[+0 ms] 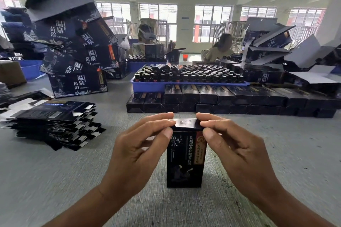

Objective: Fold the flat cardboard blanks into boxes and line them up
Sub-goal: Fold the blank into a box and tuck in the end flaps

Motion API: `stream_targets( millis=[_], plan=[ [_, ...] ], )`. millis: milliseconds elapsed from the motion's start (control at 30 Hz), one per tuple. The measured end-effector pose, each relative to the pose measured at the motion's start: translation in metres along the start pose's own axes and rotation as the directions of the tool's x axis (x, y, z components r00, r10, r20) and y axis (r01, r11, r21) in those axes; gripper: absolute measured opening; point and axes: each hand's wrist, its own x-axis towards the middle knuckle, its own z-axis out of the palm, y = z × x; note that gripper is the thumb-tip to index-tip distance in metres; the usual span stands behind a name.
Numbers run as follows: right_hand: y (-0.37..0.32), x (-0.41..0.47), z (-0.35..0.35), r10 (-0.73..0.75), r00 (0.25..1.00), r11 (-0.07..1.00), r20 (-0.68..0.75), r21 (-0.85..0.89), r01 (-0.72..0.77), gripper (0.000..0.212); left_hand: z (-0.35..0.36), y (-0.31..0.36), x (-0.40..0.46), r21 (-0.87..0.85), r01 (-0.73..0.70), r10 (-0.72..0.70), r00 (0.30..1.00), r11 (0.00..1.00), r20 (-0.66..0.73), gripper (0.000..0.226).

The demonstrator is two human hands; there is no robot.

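A small black box (183, 160) with gold and white lettering stands upright on the grey table in front of me. My left hand (136, 151) pinches its top left corner, thumb on the front and fingers over the lid. My right hand (234, 149) pinches the top right corner the same way. The shiny top flap (184, 122) lies between my fingertips. A stack of flat black blanks (53, 121) lies to the left. Folded boxes (228, 99) are lined up in rows beyond my hands.
A blue tray (147, 86) full of dark bottles sits behind the rows. Large dark cartons (77, 57) pile up at the left and more open cartons (267, 49) at the right. Two people work at the far side.
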Motion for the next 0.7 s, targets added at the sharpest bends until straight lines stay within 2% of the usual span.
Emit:
stream_targets(
  millis=[200, 367, 500, 700],
  plan=[
    [0.006, 0.002, 0.0, -0.144, 0.99, 0.978, -0.003, -0.154, 0.142, 0.018, -0.006, -0.005, 0.005, 0.239, -0.292, 0.284, 0.956, 0.926, 0.068, 0.022],
    [0.008, 0.002, 0.001, -0.169, 0.985, 0.966, -0.024, -0.201, 0.161, 0.019, -0.006, -0.012, 0.005, 0.315, -0.366, 0.363, 0.929, 0.876, 0.071, 0.022],
    [0.011, -0.001, 0.005, -0.086, 0.995, 0.989, -0.057, -0.123, 0.078, 0.015, -0.004, -0.017, 0.001, 0.37, -0.349, 0.334, 0.937, 0.861, 0.105, 0.026],
    [0.014, -0.002, 0.005, 0.051, 0.997, 0.996, 0.052, -0.081, -0.046, 0.019, 0.001, -0.019, -0.009, 0.339, -0.135, 0.097, 0.987, 0.931, 0.128, 0.036]
  ],
)
